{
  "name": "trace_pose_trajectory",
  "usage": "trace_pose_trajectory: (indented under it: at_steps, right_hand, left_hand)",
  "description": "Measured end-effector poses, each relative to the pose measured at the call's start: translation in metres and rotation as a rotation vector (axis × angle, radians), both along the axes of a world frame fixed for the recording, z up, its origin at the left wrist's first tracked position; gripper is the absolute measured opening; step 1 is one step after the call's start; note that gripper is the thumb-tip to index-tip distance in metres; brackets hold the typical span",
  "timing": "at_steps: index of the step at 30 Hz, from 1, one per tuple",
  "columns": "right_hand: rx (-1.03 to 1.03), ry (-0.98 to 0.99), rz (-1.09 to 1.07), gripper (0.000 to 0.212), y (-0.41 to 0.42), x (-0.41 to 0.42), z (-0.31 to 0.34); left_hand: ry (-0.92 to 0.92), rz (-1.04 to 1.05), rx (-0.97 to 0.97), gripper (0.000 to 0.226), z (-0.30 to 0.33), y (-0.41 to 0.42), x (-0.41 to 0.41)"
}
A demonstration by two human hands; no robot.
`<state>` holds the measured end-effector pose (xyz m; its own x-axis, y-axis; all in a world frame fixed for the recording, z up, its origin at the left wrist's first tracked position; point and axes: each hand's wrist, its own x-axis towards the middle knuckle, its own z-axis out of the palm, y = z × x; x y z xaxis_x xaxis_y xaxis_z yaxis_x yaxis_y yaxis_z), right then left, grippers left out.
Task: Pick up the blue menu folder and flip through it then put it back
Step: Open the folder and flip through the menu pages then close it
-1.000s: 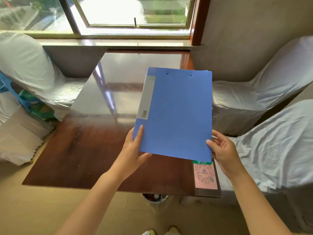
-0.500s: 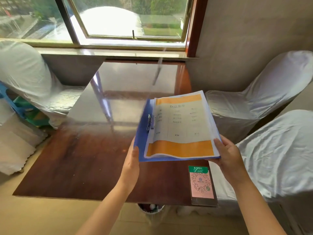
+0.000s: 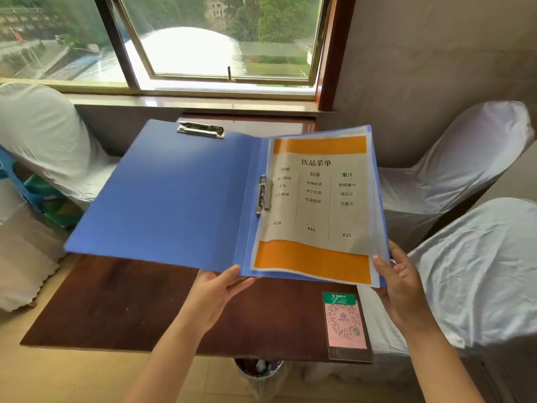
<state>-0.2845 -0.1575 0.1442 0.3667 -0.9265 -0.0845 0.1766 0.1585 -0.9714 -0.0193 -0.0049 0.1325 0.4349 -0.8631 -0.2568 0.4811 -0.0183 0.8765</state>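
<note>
On my far left stands one white-covered chair (image 3: 37, 135). My left hand (image 3: 213, 298) pinches the near edge of the one blue menu folder (image 3: 162, 196), held open above the dark table (image 3: 122, 303). Two metal clips show inside it. My right hand (image 3: 402, 289) closes its grip on the folder's right corner, under the menu page (image 3: 315, 207). One QR card (image 3: 345, 324) lies on the table; two more covered chairs sit right.

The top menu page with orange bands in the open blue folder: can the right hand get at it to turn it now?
Probably yes. The right hand already grips the bottom right corner of the open blue folder, its thumb beside the edge of the top menu page with orange bands, and nothing covers that page.
</note>
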Motion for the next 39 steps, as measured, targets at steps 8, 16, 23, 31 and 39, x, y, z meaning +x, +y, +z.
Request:
trace_pose_trajectory:
  at_steps: [8,16,23,31,39]
  right_hand:
    - [-0.133,0.106,0.312,0.087,-0.007,-0.023,0.018]
    - [-0.186,0.278,0.249,0.046,-0.001,-0.018,0.028]
    - [-0.331,0.286,-0.004,0.029,0.0,-0.004,0.027]
    - [-0.441,0.635,-0.129,0.086,-0.001,0.014,0.026]
    - [-0.852,1.202,-0.198,0.094,0.024,0.066,0.04]
  left_hand:
    - [0.036,0.106,-0.075,0.036,-0.001,0.011,0.006]
    - [0.041,0.05,-0.07,0.038,0.004,0.014,0.006]
    - [0.155,0.001,-0.063,0.045,0.001,0.019,0.004]
    - [0.186,0.0,-0.062,0.039,-0.007,0.027,-0.001]
    - [0.16,-0.009,-0.066,0.041,-0.006,0.024,-0.019]
